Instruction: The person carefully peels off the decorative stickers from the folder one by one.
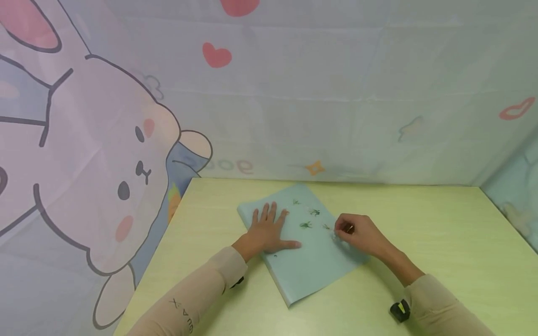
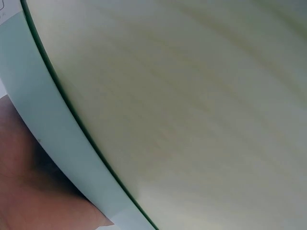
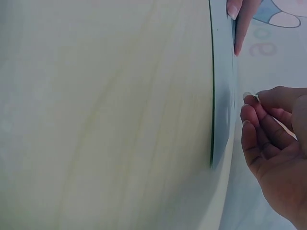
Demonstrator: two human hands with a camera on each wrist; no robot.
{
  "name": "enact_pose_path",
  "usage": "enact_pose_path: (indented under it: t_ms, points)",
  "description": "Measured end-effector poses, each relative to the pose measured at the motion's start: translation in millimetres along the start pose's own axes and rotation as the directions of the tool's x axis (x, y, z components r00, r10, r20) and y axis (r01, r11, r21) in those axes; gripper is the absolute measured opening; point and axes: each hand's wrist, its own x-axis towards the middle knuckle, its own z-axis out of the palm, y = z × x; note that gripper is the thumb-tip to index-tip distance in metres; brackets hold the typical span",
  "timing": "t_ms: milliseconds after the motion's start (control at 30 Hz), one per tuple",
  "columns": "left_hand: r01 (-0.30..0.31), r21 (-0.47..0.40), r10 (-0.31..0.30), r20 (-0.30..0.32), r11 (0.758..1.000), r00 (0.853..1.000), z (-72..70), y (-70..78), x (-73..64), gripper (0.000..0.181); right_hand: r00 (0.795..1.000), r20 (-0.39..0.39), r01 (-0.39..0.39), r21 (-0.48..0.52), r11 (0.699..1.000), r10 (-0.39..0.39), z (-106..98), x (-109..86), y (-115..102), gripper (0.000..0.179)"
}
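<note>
A pale blue book-like pad lies at a slant on the table, its edge facing the left wrist view. My left hand rests flat on its left part, fingers spread and straight. Several small green, insect-like stickers dot the upper part of the cover, with a small orange mark beside the left index finger. Over the cover's right side, my right hand pinches a tiny pale, see-through piece between thumb and index finger. Its other fingers are curled in; what exactly the piece is, I cannot tell.
The light yellow-green table extends on both sides of the pad. Behind it hangs a cloth backdrop with hearts and a large cartoon rabbit at the left. A black wrist device shows under the right sleeve.
</note>
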Motion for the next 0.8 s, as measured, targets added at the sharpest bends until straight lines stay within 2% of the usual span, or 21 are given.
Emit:
enact_pose_path:
  t_ms: [133, 300, 600, 800]
  points:
    - [0.001, -0.005, -0.001, -0.001, 1.000, 1.000, -0.4, -0.3, -1.3, 0.115, 1.000, -0.003, -0.006, 0.001, 1.000, 0.006, 1, -0.9, 0, 0.009]
    - [0.001, -0.001, -0.001, 0.001, 1.000, 1.000, -1.1, -0.3, -1.2, 0.115, 0.999, -0.042, -0.034, 0.011, 0.999, 0.034, -1, -1.7, 1, 0.009]
    - [-0.013, -0.003, 0.013, 0.002, 1.000, 1.000, -2.2, -1.3, -0.5, 0.116, 0.994, -0.050, -0.100, 0.034, 0.994, 0.102, -11, -1.9, 15, 0.009]
    - [-0.017, -0.015, 0.017, 0.006, 1.000, 1.000, -3.1, -1.9, -1.6, 0.117, 0.987, -0.079, -0.131, 0.089, 0.987, 0.138, -20, 1.0, 24, 0.010]
